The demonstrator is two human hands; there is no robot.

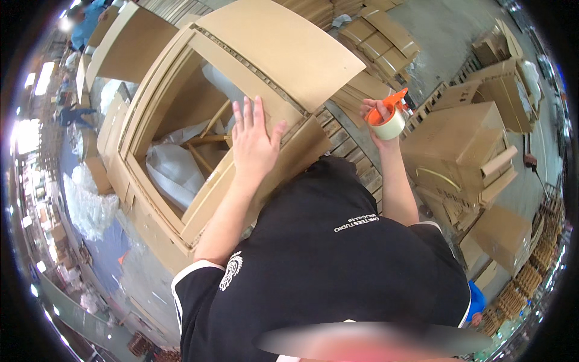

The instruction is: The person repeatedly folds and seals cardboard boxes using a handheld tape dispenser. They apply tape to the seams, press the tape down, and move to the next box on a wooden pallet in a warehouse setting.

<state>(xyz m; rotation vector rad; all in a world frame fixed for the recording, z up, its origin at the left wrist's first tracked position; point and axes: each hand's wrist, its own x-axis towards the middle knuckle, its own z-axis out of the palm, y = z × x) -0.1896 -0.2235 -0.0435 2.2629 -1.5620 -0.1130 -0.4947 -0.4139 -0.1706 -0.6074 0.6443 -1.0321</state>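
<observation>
- Head view: left hand (253,145) flat on box (236,71) rim, fingers (248,116) spread, nothing gripped
- Right hand (376,136) right of box, fingers curled round tape dispenser (392,127)

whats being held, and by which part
The right hand holds an orange tape dispenser around its roll end; exact finger placement is unclear. The left hand holds nothing.

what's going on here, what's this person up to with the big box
A person's left hand lies spread on the edge of a large open cardboard box. Their right hand holds an orange tape dispenser off to the side, away from the box. Inside the box are wooden bars and pale wrapping. One big flap is folded outward.
</observation>
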